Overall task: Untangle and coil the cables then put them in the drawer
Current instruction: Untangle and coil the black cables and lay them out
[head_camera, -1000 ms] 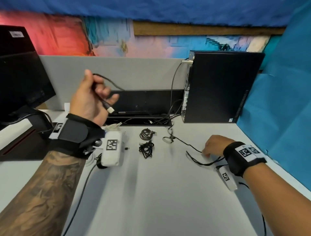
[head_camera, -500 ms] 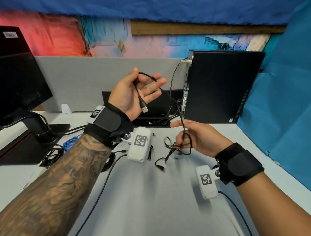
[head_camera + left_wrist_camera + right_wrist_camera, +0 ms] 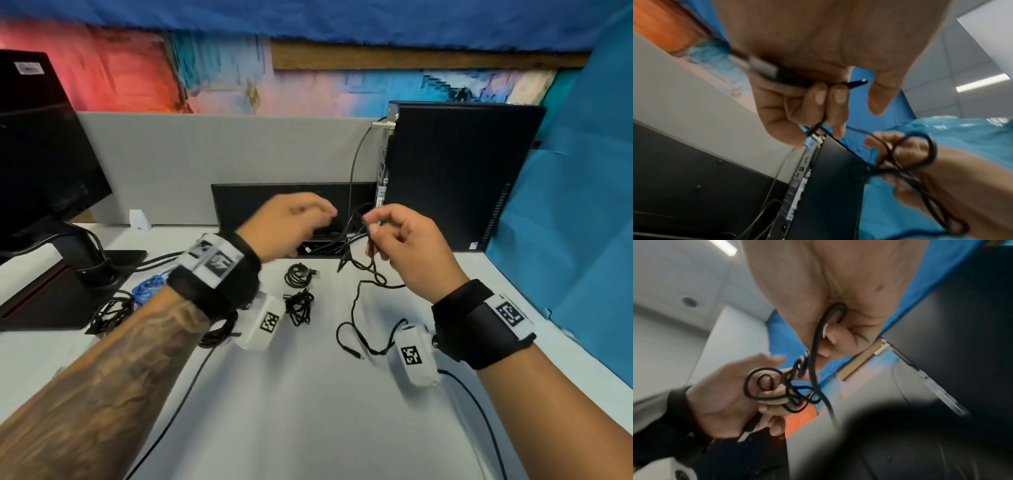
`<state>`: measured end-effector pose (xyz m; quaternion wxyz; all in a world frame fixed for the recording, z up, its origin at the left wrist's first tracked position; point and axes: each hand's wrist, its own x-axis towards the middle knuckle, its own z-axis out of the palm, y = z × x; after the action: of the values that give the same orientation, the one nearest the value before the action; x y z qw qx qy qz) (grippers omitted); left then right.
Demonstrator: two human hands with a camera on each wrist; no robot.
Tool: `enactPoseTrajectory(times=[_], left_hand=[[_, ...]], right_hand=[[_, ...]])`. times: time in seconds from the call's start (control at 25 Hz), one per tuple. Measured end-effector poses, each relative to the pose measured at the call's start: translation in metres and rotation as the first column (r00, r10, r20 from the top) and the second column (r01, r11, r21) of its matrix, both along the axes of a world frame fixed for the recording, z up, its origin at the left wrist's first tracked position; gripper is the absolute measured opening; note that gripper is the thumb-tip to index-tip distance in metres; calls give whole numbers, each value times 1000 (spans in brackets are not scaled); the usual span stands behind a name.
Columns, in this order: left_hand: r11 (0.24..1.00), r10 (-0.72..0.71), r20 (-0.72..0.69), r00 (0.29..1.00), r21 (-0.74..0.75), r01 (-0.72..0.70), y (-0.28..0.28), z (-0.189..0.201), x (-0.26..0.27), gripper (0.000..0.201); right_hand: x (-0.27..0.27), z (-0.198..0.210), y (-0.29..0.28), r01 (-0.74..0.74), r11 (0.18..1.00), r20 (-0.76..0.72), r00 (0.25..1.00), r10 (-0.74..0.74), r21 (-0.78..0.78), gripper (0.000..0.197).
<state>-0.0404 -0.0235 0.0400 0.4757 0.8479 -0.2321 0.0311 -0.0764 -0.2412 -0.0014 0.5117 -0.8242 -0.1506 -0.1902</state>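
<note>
Coiled cables (image 3: 298, 274) left of computer tower (image 3: 459, 178)

Black wrist straps (image 3: 474, 325) with white tagged camera boxes (image 3: 416, 356) (left forearm (image 3: 113, 370) tattooed), bare arms.

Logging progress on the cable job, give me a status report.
Left hand grips black cable by its plug end; right hand pinches it. Tail trails on desk. Two coiled cables done. Drawer not seen.

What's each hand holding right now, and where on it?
Both hold the same black cable. Left hand grips its USB plug end in curled fingers; right hand pinches a loop further along, the rest trailing onto the desk.
</note>
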Motion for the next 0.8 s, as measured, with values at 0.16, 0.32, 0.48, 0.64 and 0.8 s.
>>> enactPoseTrajectory(times=[0.16,0.32,0.48,0.64,0.8], left_hand=[[991,-88,-84,993,91,96,-23,-14,-4,31],[990,-124,-36,992,-74,121,-24,-26,-3,28],[901,-23,-133,991,-432,-37,-18,-27,6,23],[705,55,-228,972,-680,-199,10,-22,24,25],[344,154,-362,919,-853,-393,84,-8,58,27]], right_hand=[[-4,10,14,5,991,137,990,14,-134,8],[-5,9,15,49,982,137,990,-24,-181,10],[-5,6,7,59,992,99,994,-48,-112,4],[1,0,-16,100,994,-25,995,-101,-48,15],[10,-24,-78,366,930,-210,913,-349,45,32]])
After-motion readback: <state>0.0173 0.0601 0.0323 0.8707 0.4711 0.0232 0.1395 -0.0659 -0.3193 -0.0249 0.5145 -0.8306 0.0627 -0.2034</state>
